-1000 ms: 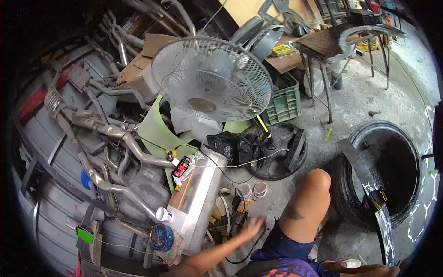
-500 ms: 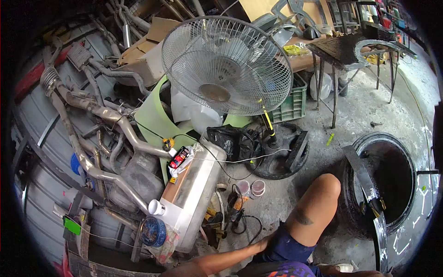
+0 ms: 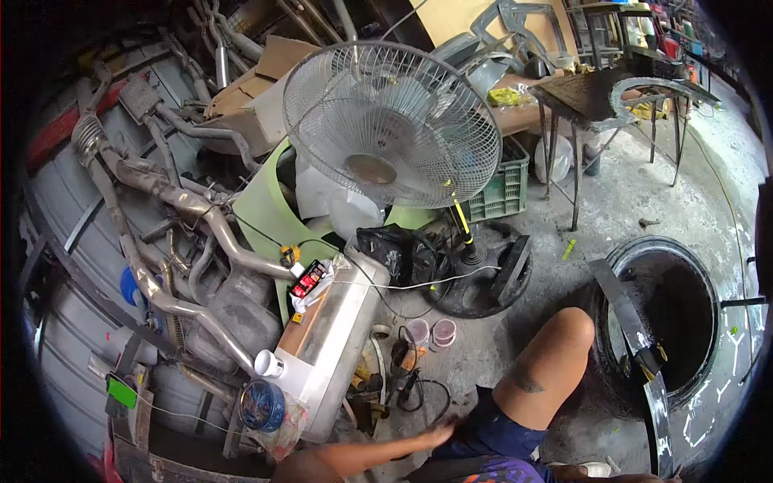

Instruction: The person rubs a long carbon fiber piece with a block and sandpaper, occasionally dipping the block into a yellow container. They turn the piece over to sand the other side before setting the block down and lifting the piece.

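My left hand [image 3: 441, 435] is low in the view, at the hem of the dark blue shorts [image 3: 483, 431] beside my bent knee. Its fingers are small and partly hidden against the cloth. Up and left of it, an orange and black power tool [image 3: 409, 356] with a looped black cord lies on the concrete floor. Two small round tubs [image 3: 443, 332] stand just past that tool. My right hand is out of view. To the right of my knee, a long dark flat bar [image 3: 622, 304] lies across the rim of a round black drum [image 3: 713, 322].
A standing fan [image 3: 392, 125] rises in front of me on a black base [image 3: 483, 302]. Left of it, a phone [image 3: 308, 279], a white cup [image 3: 269, 364] and a blue round container [image 3: 263, 405] sit on a long metal box [image 3: 346, 310]. Exhaust pipes [image 3: 213, 217] crowd the left side.
My view has shifted slightly, so the fan and drum sit a little differently in it. My left forearm and hand appear slightly further left, still beside the shorts.
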`<action>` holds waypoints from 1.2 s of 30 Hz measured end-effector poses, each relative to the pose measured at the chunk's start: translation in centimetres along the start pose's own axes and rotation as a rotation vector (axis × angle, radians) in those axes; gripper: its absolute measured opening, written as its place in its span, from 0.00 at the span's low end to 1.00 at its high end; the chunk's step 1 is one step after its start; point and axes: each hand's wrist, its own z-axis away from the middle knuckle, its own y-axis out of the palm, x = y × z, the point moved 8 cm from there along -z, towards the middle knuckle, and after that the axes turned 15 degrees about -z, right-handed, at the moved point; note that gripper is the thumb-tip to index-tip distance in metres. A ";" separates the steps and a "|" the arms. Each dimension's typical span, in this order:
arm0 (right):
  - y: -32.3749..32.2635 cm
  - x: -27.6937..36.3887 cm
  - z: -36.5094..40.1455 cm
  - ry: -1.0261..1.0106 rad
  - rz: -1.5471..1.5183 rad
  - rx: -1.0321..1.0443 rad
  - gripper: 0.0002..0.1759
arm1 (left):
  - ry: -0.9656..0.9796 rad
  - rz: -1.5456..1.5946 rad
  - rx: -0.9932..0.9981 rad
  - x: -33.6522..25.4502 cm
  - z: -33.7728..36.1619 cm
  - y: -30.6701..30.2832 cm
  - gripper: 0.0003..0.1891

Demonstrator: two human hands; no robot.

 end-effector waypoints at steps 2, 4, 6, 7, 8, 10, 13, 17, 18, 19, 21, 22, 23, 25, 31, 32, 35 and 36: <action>0.0 -0.3 0.0 0.002 -0.003 -0.001 0.19 | 0.056 -0.057 -0.103 -1.7 0.4 -0.7 0.28; 0.2 -0.4 0.0 0.002 -0.005 0.007 0.19 | -0.249 0.538 -0.006 -13.1 1.0 -14.0 0.30; 0.4 -0.3 -0.1 0.003 -0.003 0.014 0.19 | -0.243 0.510 -0.120 -14.0 1.8 -15.7 0.29; 0.5 -0.3 0.0 0.002 -0.001 0.020 0.19 | -0.215 0.499 -0.195 -14.2 2.0 -16.4 0.29; 0.5 -0.2 -0.1 0.002 0.004 0.021 0.19 | -0.183 0.486 -0.270 -14.5 2.3 -17.1 0.29; 0.4 -0.1 -0.2 -0.001 0.002 0.019 0.19 | -0.265 0.542 -0.254 -11.7 1.6 -13.2 0.27; 0.7 0.1 -0.2 0.002 -0.007 0.014 0.19 | -0.287 0.448 -0.264 -10.6 1.8 -12.7 0.24; 0.6 0.2 -0.4 0.000 -0.005 0.018 0.19 | -0.154 0.439 -0.537 -10.1 2.5 -12.9 0.21; 0.6 0.2 -0.4 -0.003 -0.003 0.024 0.19 | -0.163 0.463 -0.423 -10.3 2.5 -13.2 0.21; 0.6 0.3 -0.5 -0.006 -0.011 0.021 0.19 | -0.175 0.477 -0.274 -10.5 2.1 -13.4 0.22; 0.7 0.2 -0.6 -0.008 -0.014 0.024 0.19 | -0.192 0.471 -0.055 -11.4 2.0 -14.0 0.23; 0.7 0.3 -0.7 -0.009 -0.019 0.021 0.19 | -0.203 0.445 0.035 -11.7 2.0 -14.2 0.23; 0.6 0.2 -0.8 -0.009 -0.017 0.024 0.19 | -0.213 0.408 0.109 -11.8 2.2 -14.2 0.24; 0.6 0.2 -0.7 -0.003 -0.016 0.025 0.19 | -0.239 0.298 0.261 -11.7 2.5 -14.3 0.25; -0.3 0.2 -2.0 -0.013 -0.022 0.032 0.19 | -0.288 -0.062 0.463 -11.0 2.7 -12.4 0.28; -1.1 -0.1 -2.5 -0.015 -0.033 0.017 0.19 | -0.298 -0.098 0.456 -10.8 2.2 -12.3 0.29; -4.0 -0.5 -5.4 -0.030 -0.045 0.009 0.19 | -0.342 -0.063 0.691 -10.6 2.0 -10.8 0.29; -5.0 -0.4 -7.0 -0.038 -0.052 0.002 0.19 | -0.346 -0.053 0.696 -10.4 2.6 -9.8 0.29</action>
